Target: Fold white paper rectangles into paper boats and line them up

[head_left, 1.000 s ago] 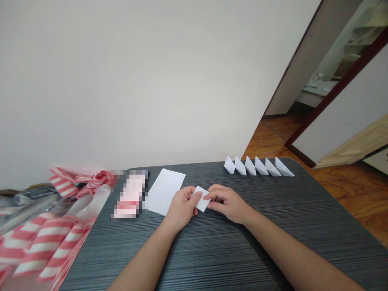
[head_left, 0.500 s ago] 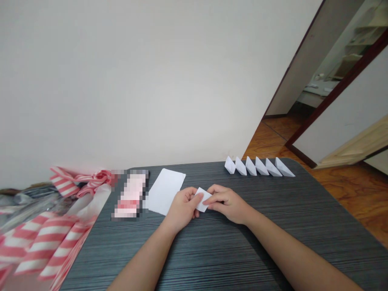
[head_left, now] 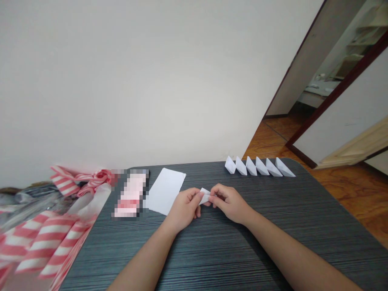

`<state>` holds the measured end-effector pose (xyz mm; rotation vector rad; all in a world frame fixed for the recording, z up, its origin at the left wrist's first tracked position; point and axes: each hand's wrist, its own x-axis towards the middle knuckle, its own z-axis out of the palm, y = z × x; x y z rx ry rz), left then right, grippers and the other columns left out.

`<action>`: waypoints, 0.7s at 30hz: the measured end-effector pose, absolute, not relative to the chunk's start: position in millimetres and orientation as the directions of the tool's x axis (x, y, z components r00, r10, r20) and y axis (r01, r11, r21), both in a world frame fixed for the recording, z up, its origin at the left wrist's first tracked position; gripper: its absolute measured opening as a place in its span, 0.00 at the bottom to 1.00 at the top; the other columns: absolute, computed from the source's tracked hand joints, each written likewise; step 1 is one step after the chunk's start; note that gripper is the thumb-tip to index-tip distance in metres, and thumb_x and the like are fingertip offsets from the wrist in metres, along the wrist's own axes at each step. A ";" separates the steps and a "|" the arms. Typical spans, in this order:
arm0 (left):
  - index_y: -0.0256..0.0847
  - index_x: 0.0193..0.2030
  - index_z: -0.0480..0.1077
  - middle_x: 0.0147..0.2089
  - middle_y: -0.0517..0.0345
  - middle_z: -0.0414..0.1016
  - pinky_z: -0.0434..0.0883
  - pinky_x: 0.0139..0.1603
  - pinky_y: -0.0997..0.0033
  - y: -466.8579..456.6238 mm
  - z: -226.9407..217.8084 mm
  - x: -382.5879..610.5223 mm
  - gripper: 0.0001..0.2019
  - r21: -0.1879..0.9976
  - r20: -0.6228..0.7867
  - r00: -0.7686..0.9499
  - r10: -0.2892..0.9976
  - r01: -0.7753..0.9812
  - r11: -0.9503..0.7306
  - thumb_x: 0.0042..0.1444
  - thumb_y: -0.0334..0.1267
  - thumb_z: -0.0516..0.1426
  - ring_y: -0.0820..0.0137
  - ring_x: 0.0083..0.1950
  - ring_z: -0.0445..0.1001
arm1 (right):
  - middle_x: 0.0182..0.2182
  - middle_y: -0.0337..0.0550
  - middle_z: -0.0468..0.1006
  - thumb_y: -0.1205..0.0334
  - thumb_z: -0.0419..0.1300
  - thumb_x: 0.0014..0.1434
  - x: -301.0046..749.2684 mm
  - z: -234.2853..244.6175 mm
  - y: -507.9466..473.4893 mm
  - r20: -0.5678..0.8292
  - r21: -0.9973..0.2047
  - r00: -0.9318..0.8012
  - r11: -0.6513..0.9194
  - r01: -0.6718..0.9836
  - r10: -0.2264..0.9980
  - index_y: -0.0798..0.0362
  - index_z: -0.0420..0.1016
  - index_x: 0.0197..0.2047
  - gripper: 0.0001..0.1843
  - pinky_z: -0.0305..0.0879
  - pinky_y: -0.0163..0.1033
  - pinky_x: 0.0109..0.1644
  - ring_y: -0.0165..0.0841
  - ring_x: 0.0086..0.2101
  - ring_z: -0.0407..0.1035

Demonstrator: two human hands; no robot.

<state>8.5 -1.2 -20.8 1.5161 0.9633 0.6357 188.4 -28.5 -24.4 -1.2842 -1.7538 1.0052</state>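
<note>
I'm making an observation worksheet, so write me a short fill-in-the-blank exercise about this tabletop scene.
The left hand and right hand both grip a small folded piece of white ____.
A row of ____ white folded shapes is on the table.
The flat white sheet lies nearer the ____ hand.

Missing words: paper; six; left.

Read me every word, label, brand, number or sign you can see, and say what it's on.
No readable text.
Pixelated pink item: too blurred to read.
White paper, small folded paper, row of folded papers: no writing visible.
White panel: faint mark, unreadable.
</note>
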 end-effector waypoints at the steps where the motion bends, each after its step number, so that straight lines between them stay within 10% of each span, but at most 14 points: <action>1: 0.36 0.34 0.69 0.17 0.62 0.65 0.59 0.18 0.79 -1.4 -19.9 8.5 0.20 0.976 -0.117 0.519 0.847 0.217 0.002 0.60 0.49 0.46 0.77 0.17 0.61 | 0.26 0.39 0.74 0.62 0.54 0.59 188.5 -25.2 -28.4 0.103 -0.902 -0.228 0.187 0.389 0.968 0.54 0.66 0.33 0.05 0.61 0.32 0.28 0.28 0.24 0.67; 9: 0.37 0.42 0.67 0.32 0.57 0.72 0.60 0.20 0.80 -5.2 -15.1 9.6 0.14 0.983 -0.118 0.566 0.816 0.184 0.014 0.54 0.45 0.55 0.78 0.21 0.64 | 0.23 0.37 0.72 0.62 0.53 0.60 189.5 -24.8 -27.6 0.129 -0.913 -0.208 0.198 0.356 0.969 0.54 0.64 0.32 0.06 0.62 0.32 0.28 0.28 0.24 0.67; 21: 0.37 0.34 0.68 0.19 0.64 0.64 0.57 0.20 0.79 -4.8 -12.1 9.4 0.14 0.971 -0.119 0.555 0.823 0.240 -0.021 0.58 0.46 0.50 0.78 0.19 0.60 | 0.23 0.37 0.71 0.64 0.53 0.59 187.7 -25.6 -28.3 0.102 -0.922 -0.216 0.174 0.347 0.971 0.53 0.64 0.33 0.04 0.62 0.31 0.28 0.27 0.23 0.68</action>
